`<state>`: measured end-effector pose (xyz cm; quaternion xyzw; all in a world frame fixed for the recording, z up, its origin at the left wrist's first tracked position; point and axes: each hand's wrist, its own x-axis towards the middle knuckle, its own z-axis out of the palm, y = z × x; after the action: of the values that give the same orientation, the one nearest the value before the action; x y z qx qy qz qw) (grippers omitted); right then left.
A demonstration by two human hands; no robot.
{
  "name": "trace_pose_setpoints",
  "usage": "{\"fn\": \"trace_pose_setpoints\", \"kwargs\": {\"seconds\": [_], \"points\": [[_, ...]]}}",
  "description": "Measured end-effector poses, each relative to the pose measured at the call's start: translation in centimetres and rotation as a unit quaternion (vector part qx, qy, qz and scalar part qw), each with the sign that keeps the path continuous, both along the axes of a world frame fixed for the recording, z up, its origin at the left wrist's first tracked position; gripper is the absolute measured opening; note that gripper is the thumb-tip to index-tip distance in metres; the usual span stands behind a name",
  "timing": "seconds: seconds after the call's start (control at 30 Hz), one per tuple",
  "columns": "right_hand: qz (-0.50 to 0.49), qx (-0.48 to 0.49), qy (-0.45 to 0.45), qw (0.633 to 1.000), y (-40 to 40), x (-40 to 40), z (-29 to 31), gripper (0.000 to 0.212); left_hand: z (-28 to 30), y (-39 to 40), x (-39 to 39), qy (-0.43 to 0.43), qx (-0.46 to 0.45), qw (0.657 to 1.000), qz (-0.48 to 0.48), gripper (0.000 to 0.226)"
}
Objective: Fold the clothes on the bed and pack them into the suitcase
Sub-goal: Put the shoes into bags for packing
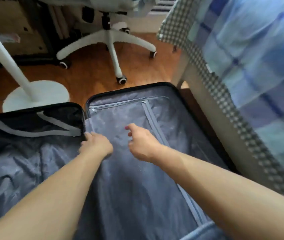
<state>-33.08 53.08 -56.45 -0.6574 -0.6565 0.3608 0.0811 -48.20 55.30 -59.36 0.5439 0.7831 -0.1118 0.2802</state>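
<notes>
A black suitcase (130,88) lies open on the wooden floor, both halves lined in grey fabric. The right half has a zipped divider panel (129,179) lying flat over it; the left half shows grey straps (33,132). My left hand (97,144) rests at the hinge between the halves, fingertips on the left half's rim. My right hand (141,141) hovers over the divider panel with loosely curled fingers, holding nothing. At the right stands the bed (262,75) with a blue plaid cover and a checked cloth (176,28) hanging over its edge. The frame is blurred.
A white office chair base (110,42) on castors stands behind the suitcase. A white stand with a round foot (37,97) sits at the left. A dark cabinet (16,32) lines the back left. Bare wooden floor (89,70) lies between them.
</notes>
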Motion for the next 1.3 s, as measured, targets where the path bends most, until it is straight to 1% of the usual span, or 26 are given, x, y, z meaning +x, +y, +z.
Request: {"fn": "trace_pose_setpoints", "kwargs": {"seconds": [0.03, 0.1, 0.13, 0.2, 0.27, 0.33, 0.37, 0.43, 0.47, 0.5, 0.57, 0.63, 0.67, 0.73, 0.8, 0.93, 1.0, 1.03, 1.1, 1.13, 1.17, 1.2, 1.23, 1.27, 1.3], "points": [[-0.038, 0.002, 0.008, 0.999, -2.5, 1.5, 2.2, 0.056, 2.3, -0.9, 1.5, -0.022, 0.041, 0.999, -0.012, 0.060], [-0.145, 0.012, 0.032, 0.989, -8.8, 4.7, 7.5, 0.050, 7.6, -4.4, 5.8, -0.091, 0.121, 0.985, -0.077, 0.038], [-0.202, 0.025, 0.037, 0.978, -12.6, 6.4, 10.5, 0.045, 10.5, -6.9, 8.5, -0.141, 0.135, 0.973, -0.120, 0.033], [-0.303, 0.064, 0.032, 0.950, -20.7, 9.7, 16.4, 0.036, 16.6, -13.1, 14.3, -0.248, 0.121, 0.940, -0.200, 0.030], [-0.384, 0.098, 0.000, 0.918, -30.4, 12.6, 22.1, 0.032, 22.6, -21.1, 19.4, -0.348, 0.101, 0.888, -0.283, 0.028], [-0.449, 0.113, -0.042, 0.885, -40.8, 15.1, 27.4, 0.031, 28.3, -29.8, 23.4, -0.424, 0.092, 0.824, -0.364, 0.023], [-0.478, 0.109, -0.060, 0.870, -46.1, 16.0, 29.8, 0.031, 30.7, -33.9, 24.7, -0.450, 0.084, 0.792, -0.404, 0.021], [-0.552, 0.100, -0.100, 0.821, -58.2, 16.9, 34.6, 0.027, 34.9, -41.9, 26.6, -0.484, 0.052, 0.725, -0.486, 0.018], [-0.592, 0.089, -0.130, 0.791, -64.5, 16.9, 37.0, 0.025, 36.7, -45.3, 27.4, -0.494, 0.043, 0.695, -0.521, 0.020], [-0.636, 0.077, -0.159, 0.751, -70.8, 16.2, 39.0, 0.023, 38.5, -48.6, 27.9, -0.497, 0.037, 0.667, -0.554, 0.021], [-0.720, 0.058, -0.212, 0.658, -82.6, 13.5, 42.5, 0.023, 41.6, -54.5, 28.9, -0.495, 0.044, 0.613, -0.614, 0.020], [-0.783, 0.058, -0.242, 0.570, -92.1, 10.3, 44.6, 0.021, 44.6, -60.6, 29.9, -0.475, 0.063, 0.567, -0.671, 0.019], [-0.803, 0.067, -0.249, 0.537, -95.9, 8.7, 45.1, 0.021, 45.7, -63.9, 30.4, -0.465, 0.073, 0.552, -0.689, 0.019], [-0.834, 0.070, -0.251, 0.487, -101.7, 6.0, 45.2, 0.023, 47.2, -70.8, 31.4, -0.456, 0.090, 0.521, -0.716, 0.020], [-0.860, 0.078, -0.231, 0.447, -107.1, 3.1, 44.3, 0.024, 47.4, -78.5, 31.8, -0.438, 0.090, 0.486, -0.751, 0.021], [-0.916, 0.088, -0.189, 0.342, -117.5, -2.3, 42.0, 0.024, 46.6, -93.2, 30.3, -0.379, 0.063, 0.405, -0.830, 0.023], [-0.935, 0.081, -0.174, 0.299, -122.1, -4.8, 40.0, 0.020, 45.9, -99.7, 29.2, -0.370, 0.047, 0.371, -0.850, 0.022], [-0.942, 0.080, -0.158, 0.284, -124.0, -6.0, 38.6, 0.018, 45.4, -102.6, 28.6, -0.369, 0.027, 0.355, -0.859, 0.022], [-0.952, 0.080, -0.128, 0.267, -127.0, -7.7, 35.5, 0.018, 43.9, -107.5, 27.4, -0.350, -0.019, 0.328, -0.877, 0.022], [-0.952, 0.066, -0.125, 0.270, -128.3, -7.9, 33.8, 0.020, 43.1, -109.4, 26.8, -0.333, -0.031, 0.319, -0.887, 0.021], [-0.949, 0.035, -0.121, 0.288, -129.5, -7.8, 32.3, 0.029, 42.1, -110.7, 26.2, -0.316, -0.039, 0.312, -0.895, 0.019], [-0.937, -0.015, -0.122, 0.327, -130.8, -7.2, 30.7, 0.050, 41.0, -111.5, 26.0, -0.301, -0.042, 0.310, -0.901, 0.019], [-0.915, -0.075, -0.123, 0.378, -131.7, -6.4, 29.3, 0.075, 40.1, -111.9, 25.8, -0.287, -0.042, 0.307, -0.906, 0.019], [-0.885, -0.127, -0.115, 0.433, -132.4, -5.7, 27.9, 0.094, 39.2, -112.0, 25.6, -0.274, -0.043, 0.308, -0.910, 0.020], [-0.858, -0.167, -0.106, 0.474, -132.9, -4.9, 26.5, 0.107, 38.3, -111.9, 25.9, -0.266, -0.042, 0.316, -0.910, 0.021]]}}
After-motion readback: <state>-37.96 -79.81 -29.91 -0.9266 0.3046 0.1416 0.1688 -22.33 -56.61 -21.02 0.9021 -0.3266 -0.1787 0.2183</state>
